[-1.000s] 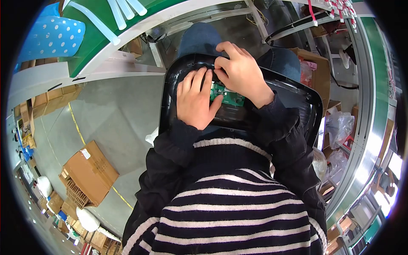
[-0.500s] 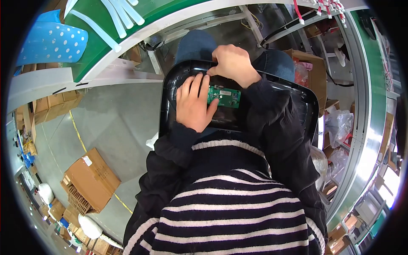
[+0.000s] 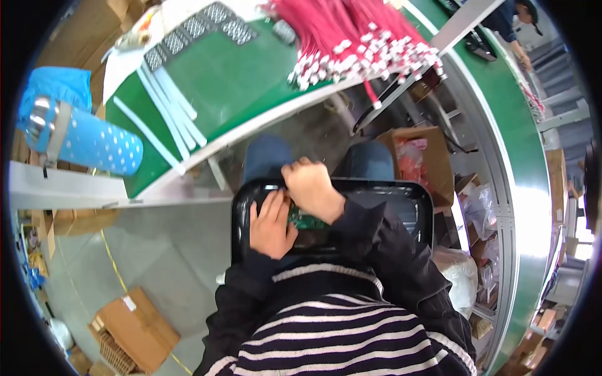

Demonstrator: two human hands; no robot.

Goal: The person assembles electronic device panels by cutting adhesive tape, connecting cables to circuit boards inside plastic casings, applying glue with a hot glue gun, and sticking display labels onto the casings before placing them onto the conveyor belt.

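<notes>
We see the left hand laid over the left end of the green circuit board, fingers stretched and slightly spread. The right hand curls beside it, its grip hidden from us; the board lies inside the black shell.

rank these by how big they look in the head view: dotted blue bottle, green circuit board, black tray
1. Black tray
2. Dotted blue bottle
3. Green circuit board, partly covered; its visible part looks smallest
</notes>
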